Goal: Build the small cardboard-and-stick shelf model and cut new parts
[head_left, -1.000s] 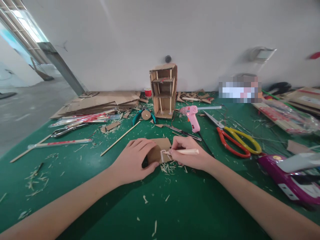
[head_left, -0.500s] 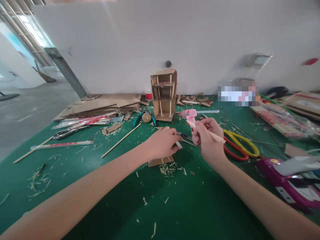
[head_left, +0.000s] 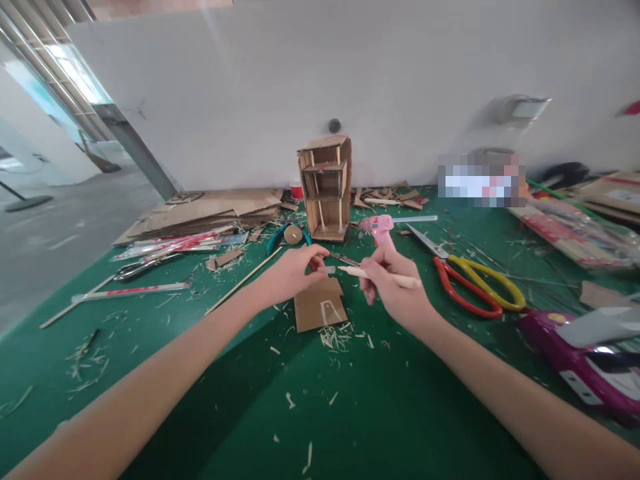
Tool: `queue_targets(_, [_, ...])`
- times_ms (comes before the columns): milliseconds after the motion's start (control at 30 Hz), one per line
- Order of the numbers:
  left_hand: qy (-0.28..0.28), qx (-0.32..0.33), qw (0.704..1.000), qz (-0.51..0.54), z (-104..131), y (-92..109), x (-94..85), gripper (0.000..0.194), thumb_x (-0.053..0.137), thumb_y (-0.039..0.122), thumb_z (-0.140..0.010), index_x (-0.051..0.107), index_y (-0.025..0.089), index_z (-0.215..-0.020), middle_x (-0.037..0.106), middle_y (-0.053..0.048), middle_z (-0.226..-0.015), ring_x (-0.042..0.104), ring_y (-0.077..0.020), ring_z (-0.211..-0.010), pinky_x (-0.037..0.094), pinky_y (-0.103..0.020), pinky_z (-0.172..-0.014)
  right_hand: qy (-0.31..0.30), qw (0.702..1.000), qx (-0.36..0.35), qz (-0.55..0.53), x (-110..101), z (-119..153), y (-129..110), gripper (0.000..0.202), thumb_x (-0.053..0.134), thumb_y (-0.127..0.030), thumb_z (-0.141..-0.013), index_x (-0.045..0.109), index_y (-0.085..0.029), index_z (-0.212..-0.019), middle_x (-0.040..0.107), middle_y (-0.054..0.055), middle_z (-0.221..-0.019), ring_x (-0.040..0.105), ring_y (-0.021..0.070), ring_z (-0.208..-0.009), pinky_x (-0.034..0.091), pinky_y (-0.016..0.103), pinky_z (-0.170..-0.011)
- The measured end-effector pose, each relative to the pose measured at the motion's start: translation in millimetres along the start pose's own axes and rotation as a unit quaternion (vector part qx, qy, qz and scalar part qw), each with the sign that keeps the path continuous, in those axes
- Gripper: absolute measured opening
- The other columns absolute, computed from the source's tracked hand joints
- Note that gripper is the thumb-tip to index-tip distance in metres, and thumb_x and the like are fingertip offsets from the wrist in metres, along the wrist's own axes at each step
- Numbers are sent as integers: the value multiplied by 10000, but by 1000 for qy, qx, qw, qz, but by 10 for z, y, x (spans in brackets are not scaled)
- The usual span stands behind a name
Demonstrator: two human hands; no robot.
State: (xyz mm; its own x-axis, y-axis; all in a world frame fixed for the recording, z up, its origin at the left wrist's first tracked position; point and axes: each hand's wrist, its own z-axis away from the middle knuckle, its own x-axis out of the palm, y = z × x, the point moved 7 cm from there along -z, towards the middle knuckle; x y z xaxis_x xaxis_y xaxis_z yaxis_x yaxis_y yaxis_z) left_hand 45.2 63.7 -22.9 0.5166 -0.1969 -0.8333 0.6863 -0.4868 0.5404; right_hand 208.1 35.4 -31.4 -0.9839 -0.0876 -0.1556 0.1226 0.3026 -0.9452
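Note:
In my right hand (head_left: 393, 277) is a cream-coloured pen (head_left: 407, 281), its tip pointing left. My left hand (head_left: 295, 270) pinches a small whitish translucent pen cap (head_left: 329, 270) between thumb and fingers. Cap and pen tip face each other, a narrow gap apart. Under the hands lies a piece of brown cardboard (head_left: 310, 310) with a white outline drawn near its front edge. Dark metal blades or tweezers (head_left: 345, 259) show partly behind the pen; my hands hide the rest.
A cardboard shelf box (head_left: 327, 193) stands against the wall. Beyond my right hand sits a pink glue gun (head_left: 383, 227). Scissors (head_left: 460, 273) with red and yellow handles and a purple device (head_left: 565, 357) are at right. Cardboard sheets (head_left: 200, 210), wrapped sticks (head_left: 135, 291) and wood shavings (head_left: 334, 337) lie about.
My left hand has lifted off the cardboard and moved left with the cap, uncovering the white outline. My right hand has moved left and the pen has swung level, its tip near the cap.

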Motion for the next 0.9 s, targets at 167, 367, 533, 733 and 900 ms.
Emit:
queue_targets(167, [1,47,999,2,91,28,13,196,500,287,-880,657,214,-971,685,-30,-929,587,-142,-759,462,-285,-672,-18,999,25,7,93,-2,75,261,512,-326,-900,424,-224,-677,556,-58,-549,502,71,-398,416,213,-400])
queue_targets(367, [-10,57,998,21,81,-20,103,143,550,274,-863,662,206,-920,665,-15,-880,563,-135,-745,444,-270,-655,-44,998,36,-12,141,-4,166,264,526,-349,-892,422,-221,-686,568,-61,-545,501,71,-389,419,208,-394])
queue_targets(533, [1,57,998,30,75,-59,100,126,562,252,-859,653,206,-933,667,-10,-900,571,-127,-757,437,-256,-660,-37,999,31,-13,112,7,129,266,540,-352,-877,436,-215,-674,564,-61,-529,503,74,-389,415,208,-394])
queue_targets(733, [-13,95,995,-15,139,131,88,144,552,263,-888,661,198,-957,681,-19,-897,596,-136,-772,438,-250,-663,-77,996,31,-27,197,24,133,273,514,-384,-904,418,-220,-708,574,-65,-545,513,73,-393,409,207,-393])
queue_targets(900, [18,157,984,-78,249,352,80,230,436,265,-960,638,175,-1025,682,-37,-928,622,-147,-836,452,-262,-734,-96,993,12,-73,244,50,78,280,442,-404,-940,364,-234,-732,537,-84,-513,499,81,-383,402,213,-388])
